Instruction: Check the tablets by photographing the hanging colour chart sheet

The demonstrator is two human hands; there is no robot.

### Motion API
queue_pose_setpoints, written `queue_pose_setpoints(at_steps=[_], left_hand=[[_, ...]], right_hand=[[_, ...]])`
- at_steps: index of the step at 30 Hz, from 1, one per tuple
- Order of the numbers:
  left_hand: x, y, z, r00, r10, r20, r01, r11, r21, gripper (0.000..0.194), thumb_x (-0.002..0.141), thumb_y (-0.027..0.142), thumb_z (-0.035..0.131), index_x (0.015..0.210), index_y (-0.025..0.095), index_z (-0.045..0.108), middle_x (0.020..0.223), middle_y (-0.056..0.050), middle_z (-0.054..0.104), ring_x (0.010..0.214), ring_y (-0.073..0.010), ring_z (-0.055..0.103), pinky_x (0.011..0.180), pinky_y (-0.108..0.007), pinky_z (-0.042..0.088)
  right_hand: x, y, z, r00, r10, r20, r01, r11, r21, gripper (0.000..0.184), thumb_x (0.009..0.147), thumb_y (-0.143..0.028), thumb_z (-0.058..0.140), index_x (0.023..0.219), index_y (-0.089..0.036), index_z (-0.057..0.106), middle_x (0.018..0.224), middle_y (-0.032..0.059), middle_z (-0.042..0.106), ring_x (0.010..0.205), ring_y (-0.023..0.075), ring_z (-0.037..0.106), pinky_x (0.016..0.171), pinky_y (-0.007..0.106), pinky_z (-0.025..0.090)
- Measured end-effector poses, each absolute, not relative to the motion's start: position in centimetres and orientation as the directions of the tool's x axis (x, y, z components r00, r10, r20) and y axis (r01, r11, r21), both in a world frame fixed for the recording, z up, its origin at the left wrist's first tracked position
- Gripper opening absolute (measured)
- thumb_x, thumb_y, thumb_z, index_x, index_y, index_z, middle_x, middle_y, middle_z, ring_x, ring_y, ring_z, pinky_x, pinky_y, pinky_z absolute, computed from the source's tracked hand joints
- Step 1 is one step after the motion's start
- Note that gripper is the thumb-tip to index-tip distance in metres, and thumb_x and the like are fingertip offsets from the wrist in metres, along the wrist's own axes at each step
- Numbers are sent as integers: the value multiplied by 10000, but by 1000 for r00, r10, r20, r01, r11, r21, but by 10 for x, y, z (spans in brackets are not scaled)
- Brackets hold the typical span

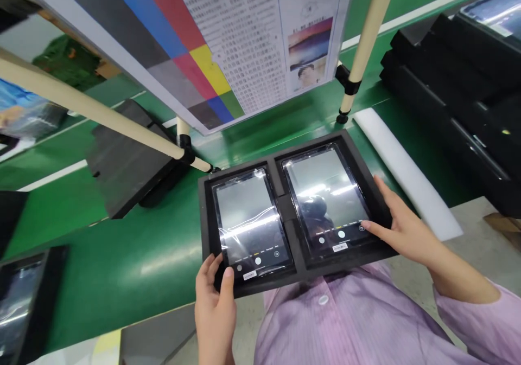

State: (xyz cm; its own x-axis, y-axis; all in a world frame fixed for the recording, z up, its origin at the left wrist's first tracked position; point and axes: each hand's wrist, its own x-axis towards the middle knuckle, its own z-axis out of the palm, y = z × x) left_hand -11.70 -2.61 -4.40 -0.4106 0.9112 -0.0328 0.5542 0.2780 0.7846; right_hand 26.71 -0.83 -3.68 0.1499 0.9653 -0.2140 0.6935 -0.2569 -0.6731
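Note:
A black foam tray [285,191] lies at the near edge of the green belt and carries two tablets with lit camera screens. My left hand [214,300] grips the tray's near left corner, its thumb resting on the bottom edge of the left tablet [250,218]. My right hand [401,226] lies on the tray's right rim with fingers stretched out, and its fingertip touches the lower right corner of the right tablet [329,197]. Both screens are under glossy film and reflect the ceiling lights.
A colour test chart [228,34] hangs tilted on cream poles [93,110] just beyond the tray. A white foam strip [402,170] and stacked black trays [459,94] lie to the right. A dark foam block [126,164] sits left; another tray with a tablet [24,300] is at the bottom left.

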Motion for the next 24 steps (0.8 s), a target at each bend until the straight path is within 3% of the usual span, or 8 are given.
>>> queue_pose_setpoints(at_steps=[2, 5, 7, 10, 13, 15, 19, 24], left_hand=[[-116, -21, -34, -571, 803, -169, 203, 338, 919, 406, 802, 495, 690, 1095, 219, 632, 1122, -92, 716, 1091, -262, 656, 951, -422, 522], [-106, -9, -14, -562, 726, -397, -187, 356, 916, 531, 605, 520, 839, 997, 191, 698, 998, -69, 749, 922, -229, 700, 767, -306, 574], [-99, -1, -2, -448, 725, -523, -298, 430, 852, 592, 530, 536, 886, 970, 174, 725, 935, -75, 761, 843, -237, 713, 687, -297, 583], [-91, 8, 10, -312, 734, -604, -367, 493, 789, 638, 480, 522, 921, 981, 169, 746, 903, -83, 769, 847, -270, 726, 719, -347, 602], [-92, 10, 20, -273, 771, -575, -401, 452, 797, 677, 480, 452, 946, 1069, 188, 744, 932, -82, 775, 906, -285, 730, 802, -383, 600], [-95, 8, 25, -251, 815, -522, -426, 392, 816, 640, 527, 425, 938, 1092, 197, 743, 982, -94, 776, 944, -291, 729, 848, -400, 591], [-94, 4, 30, -174, 911, -374, -537, 230, 812, 496, 629, 416, 899, 1081, 274, 754, 1110, -75, 764, 966, -278, 733, 928, -431, 567], [-75, 13, 35, -49, 979, -196, -601, 128, 789, 376, 704, 395, 862, 1059, 327, 759, 1111, -26, 767, 983, -221, 728, 989, -400, 535]], right_hand=[[266, -7, -37, 177, 974, -140, 711, -225, -666, 870, 899, -618, 490, 1586, -168, 204, 1547, 183, 336, 1321, 388, 461, 613, 346, 594], [260, -3, -33, 241, 970, 23, 763, -175, -623, 805, 913, -616, 491, 1557, -175, 293, 1475, 198, 419, 1285, 396, 484, 617, 363, 595], [252, 3, -27, 225, 965, 132, 794, -103, -599, 718, 933, -578, 500, 1530, -209, 349, 1440, 187, 446, 1194, 362, 554, 623, 357, 593], [234, 12, -18, 59, 950, 306, 842, 117, -526, 530, 982, -496, 468, 1438, -224, 466, 1366, 166, 512, 1134, 319, 590, 793, 433, 592], [215, 20, -9, -158, 886, 437, 839, 353, -414, 412, 1003, -450, 443, 1327, -225, 561, 1276, 142, 589, 1126, 315, 595, 869, 492, 564], [202, 24, -2, -252, 857, 450, 792, 450, -413, 391, 1000, -428, 458, 1314, -230, 581, 1244, 121, 622, 1092, 299, 616, 852, 476, 574], [177, 28, 16, -305, 856, 416, 612, 511, -603, 542, 1004, -423, 474, 1508, -236, 403, 1212, 104, 660, 1075, 264, 652, 867, 418, 591], [152, 31, 33, -146, 818, 557, 104, 572, -813, 474, 1054, -356, 371, 1527, -344, 368, 1403, 30, 558, 1252, 224, 570, 961, 316, 558]])
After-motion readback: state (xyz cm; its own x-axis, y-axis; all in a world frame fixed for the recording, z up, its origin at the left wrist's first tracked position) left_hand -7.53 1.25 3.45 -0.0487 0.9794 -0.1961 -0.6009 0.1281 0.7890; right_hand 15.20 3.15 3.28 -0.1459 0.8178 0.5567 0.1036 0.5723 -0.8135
